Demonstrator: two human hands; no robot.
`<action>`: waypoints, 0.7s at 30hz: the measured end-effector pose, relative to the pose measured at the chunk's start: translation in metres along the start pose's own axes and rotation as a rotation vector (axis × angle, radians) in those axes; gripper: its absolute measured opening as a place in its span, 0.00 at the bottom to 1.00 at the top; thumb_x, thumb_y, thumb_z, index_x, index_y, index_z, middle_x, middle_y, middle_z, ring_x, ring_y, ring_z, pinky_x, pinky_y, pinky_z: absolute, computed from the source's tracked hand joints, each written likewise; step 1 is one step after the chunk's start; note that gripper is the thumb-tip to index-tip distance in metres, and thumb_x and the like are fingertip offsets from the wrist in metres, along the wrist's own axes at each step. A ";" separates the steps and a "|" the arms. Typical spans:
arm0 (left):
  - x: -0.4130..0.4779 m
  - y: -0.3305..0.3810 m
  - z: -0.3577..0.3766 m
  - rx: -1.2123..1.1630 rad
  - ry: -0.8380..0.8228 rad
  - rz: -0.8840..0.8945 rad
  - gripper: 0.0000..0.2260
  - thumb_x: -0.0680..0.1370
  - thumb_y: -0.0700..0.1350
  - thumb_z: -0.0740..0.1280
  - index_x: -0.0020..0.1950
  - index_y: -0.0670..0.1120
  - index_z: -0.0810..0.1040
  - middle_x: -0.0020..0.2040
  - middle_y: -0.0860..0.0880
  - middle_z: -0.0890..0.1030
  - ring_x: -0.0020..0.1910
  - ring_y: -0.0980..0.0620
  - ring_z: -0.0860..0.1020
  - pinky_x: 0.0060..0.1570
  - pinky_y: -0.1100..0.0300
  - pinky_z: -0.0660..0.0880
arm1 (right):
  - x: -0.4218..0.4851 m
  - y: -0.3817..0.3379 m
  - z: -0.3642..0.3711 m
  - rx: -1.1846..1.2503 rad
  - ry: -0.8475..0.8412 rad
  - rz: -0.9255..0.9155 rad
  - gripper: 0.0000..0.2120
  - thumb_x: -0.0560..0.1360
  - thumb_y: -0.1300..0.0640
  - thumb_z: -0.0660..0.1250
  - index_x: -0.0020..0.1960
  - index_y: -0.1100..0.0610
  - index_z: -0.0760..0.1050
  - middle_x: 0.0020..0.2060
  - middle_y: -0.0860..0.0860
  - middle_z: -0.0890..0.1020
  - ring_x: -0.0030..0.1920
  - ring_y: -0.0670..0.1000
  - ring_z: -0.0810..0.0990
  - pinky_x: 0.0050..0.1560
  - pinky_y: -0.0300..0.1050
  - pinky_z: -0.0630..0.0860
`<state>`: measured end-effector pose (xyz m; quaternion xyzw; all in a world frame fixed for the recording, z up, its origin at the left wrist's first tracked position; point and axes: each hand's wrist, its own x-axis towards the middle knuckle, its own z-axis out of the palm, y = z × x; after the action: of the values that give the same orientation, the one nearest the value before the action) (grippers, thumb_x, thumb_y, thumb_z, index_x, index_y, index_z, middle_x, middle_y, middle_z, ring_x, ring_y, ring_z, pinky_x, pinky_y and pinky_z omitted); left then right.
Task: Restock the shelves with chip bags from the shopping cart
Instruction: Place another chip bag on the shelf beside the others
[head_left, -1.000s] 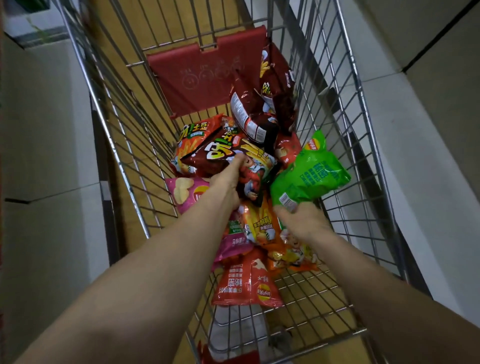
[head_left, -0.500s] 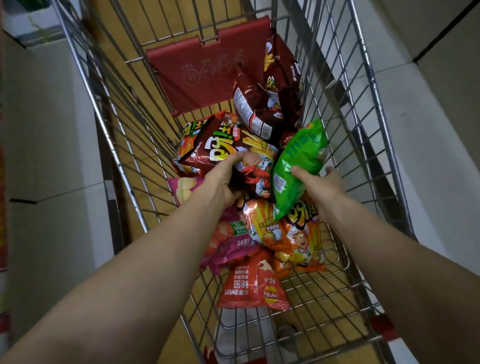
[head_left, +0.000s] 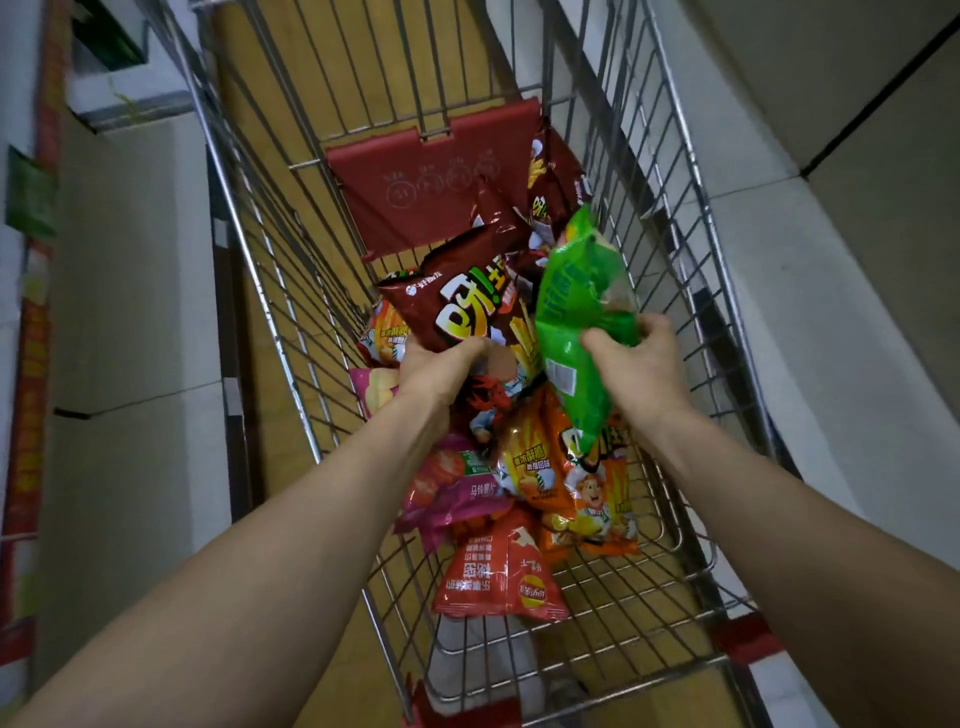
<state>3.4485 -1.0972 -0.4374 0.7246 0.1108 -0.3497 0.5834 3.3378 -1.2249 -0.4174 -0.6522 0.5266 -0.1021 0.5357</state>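
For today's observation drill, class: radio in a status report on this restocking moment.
Left hand grips dark red chip bag. Right hand grips green chip bag. Both bags over the pile, inside the cart. Nothing seen blocking the lift out.

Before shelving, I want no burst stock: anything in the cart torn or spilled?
Nothing stands out: bags lie jumbled in the cart, none visibly torn, nothing spilled. The left hand holds a brown bag, right hand a green bag.

Wire shopping cart, red, orange and pink chip bags on its floor.
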 end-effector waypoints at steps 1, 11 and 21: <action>-0.007 0.004 -0.001 0.025 -0.019 0.033 0.17 0.74 0.43 0.72 0.57 0.49 0.66 0.40 0.56 0.71 0.36 0.60 0.69 0.36 0.63 0.71 | -0.005 -0.009 -0.003 -0.008 -0.007 -0.054 0.19 0.72 0.51 0.71 0.57 0.50 0.65 0.46 0.43 0.75 0.48 0.47 0.76 0.50 0.45 0.74; -0.076 0.063 0.001 -0.138 -0.179 -0.019 0.16 0.64 0.46 0.74 0.48 0.43 0.76 0.43 0.40 0.80 0.36 0.48 0.81 0.43 0.55 0.76 | -0.062 -0.096 -0.073 -0.014 -0.203 -0.404 0.11 0.78 0.63 0.64 0.60 0.57 0.77 0.45 0.49 0.79 0.43 0.42 0.77 0.37 0.24 0.71; -0.183 0.146 0.035 -0.182 -0.510 0.207 0.18 0.71 0.50 0.72 0.57 0.42 0.77 0.49 0.41 0.79 0.41 0.47 0.79 0.38 0.60 0.75 | -0.151 -0.182 -0.199 -0.146 -0.285 -0.472 0.48 0.66 0.44 0.76 0.78 0.52 0.54 0.67 0.53 0.73 0.53 0.47 0.79 0.45 0.35 0.75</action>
<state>3.3847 -1.1272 -0.2114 0.5654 -0.0832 -0.4476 0.6878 3.2396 -1.2457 -0.1252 -0.8013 0.2855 -0.0933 0.5173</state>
